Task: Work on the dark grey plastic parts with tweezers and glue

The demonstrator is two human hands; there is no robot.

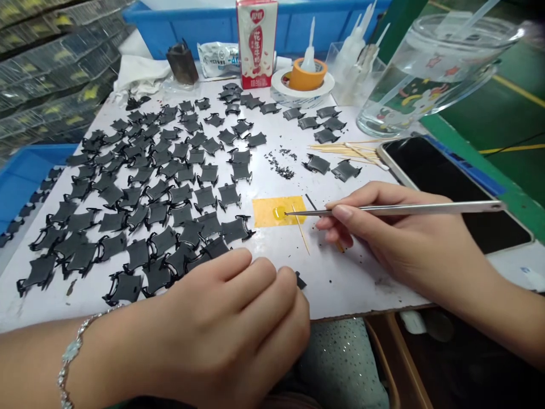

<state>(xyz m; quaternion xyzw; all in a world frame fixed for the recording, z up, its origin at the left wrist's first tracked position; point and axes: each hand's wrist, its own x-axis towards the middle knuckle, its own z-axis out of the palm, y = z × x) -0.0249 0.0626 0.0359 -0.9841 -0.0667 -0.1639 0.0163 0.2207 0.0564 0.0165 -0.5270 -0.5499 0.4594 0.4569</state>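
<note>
Tweezers of long, slim steel (426, 207) sit pinched in your right hand (395, 238), held like a pen between thumb and fingers, with the tips reaching to a glossy yellow drop (279, 212) on a square of yellow tape (266, 211). That tape seems placed to keep the drop off the white work board (340, 272) and close to your working hand. Your left hand (225, 324) lies curled and narrow at the board's near edge, over flat black pieces with wire-like loops (157, 215); you can't tell whether it holds anything, since your fingers hide whatever is beneath them. A small black fragment (300, 279) sits just beyond your fingertips, partly cut off by them. The pieces lie apart in loose rows, likely so that each can be picked up singly. Farther up, a bundle of pale wooden toothpicks (344, 150) lies just left of a dark phone (451, 193). A glass jar of water (434, 74) is cut off at the top edge of the view, and what the black pieces are made of is hard to make out from here.
</note>
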